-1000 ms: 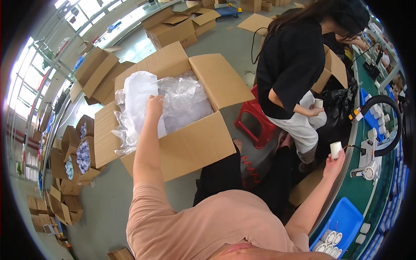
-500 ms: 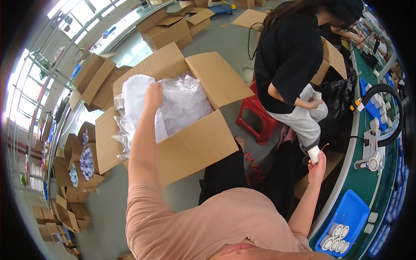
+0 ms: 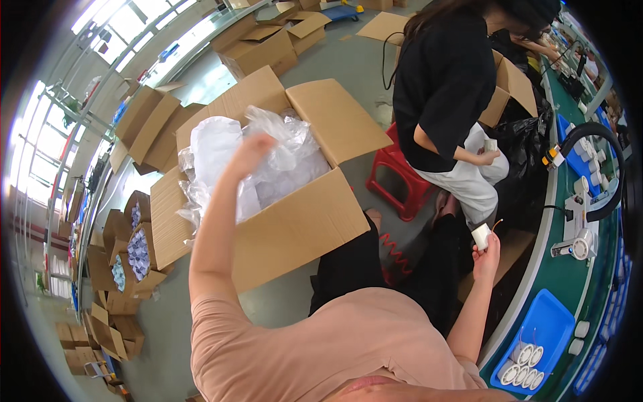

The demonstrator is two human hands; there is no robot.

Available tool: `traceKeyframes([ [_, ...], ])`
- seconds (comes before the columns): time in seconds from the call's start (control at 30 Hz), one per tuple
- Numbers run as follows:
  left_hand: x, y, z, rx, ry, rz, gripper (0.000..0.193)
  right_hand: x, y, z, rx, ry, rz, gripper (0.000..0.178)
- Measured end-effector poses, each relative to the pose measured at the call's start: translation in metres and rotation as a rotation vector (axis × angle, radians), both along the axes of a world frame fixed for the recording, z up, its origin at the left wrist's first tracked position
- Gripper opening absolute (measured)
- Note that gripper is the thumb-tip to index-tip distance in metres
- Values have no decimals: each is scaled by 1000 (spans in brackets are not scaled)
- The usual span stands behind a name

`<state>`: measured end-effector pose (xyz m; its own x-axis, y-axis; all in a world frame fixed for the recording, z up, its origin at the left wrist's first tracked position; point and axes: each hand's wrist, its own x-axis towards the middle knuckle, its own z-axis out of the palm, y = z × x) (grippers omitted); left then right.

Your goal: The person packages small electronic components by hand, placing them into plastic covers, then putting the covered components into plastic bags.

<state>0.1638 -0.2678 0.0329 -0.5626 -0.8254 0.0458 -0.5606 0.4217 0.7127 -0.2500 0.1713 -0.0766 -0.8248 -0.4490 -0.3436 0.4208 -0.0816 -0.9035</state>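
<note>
My left hand, blurred by motion, is over a large open cardboard box. Crumpled clear plastic film rises right beside its fingers, and whether they grip it cannot be made out. A white plastic bag or sheet bulges up at the box's left side, next to my left wrist. Out to the right, my right hand is closed around a small white cylinder with a thin wire at its top. Lower down, a blue tray holds several similar white cylinders.
A person in black sits ahead on a red stool, holding a white part. Along the right runs a green conveyor table with a bench device. Boxes of bluish parts stand left. A red coiled hose hangs near my legs.
My left hand has moved right from the white bag toward the clear film, which now stands higher. My right hand has shifted slightly, still with the white cylinder.
</note>
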Motion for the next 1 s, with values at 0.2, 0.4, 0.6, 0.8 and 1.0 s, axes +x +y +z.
traceKeyframes([
  [0.2,-24,44,-60,281,-620,-286,30,6,-7,2,2,-4,6,30],
  [0.4,-8,15,24,445,-224,75,38,1,9,2,0,1,-1,31],
  [0.6,27,-65,-58,-468,-583,213,51,17,8,2,-188,-101,66,32],
  [0.8,39,-79,-100,-323,-455,206,65,19,1,2,-518,-274,238,32],
  [1.0,7,-46,-21,-517,-740,464,61,17,4,12,-632,-348,179,35],
])
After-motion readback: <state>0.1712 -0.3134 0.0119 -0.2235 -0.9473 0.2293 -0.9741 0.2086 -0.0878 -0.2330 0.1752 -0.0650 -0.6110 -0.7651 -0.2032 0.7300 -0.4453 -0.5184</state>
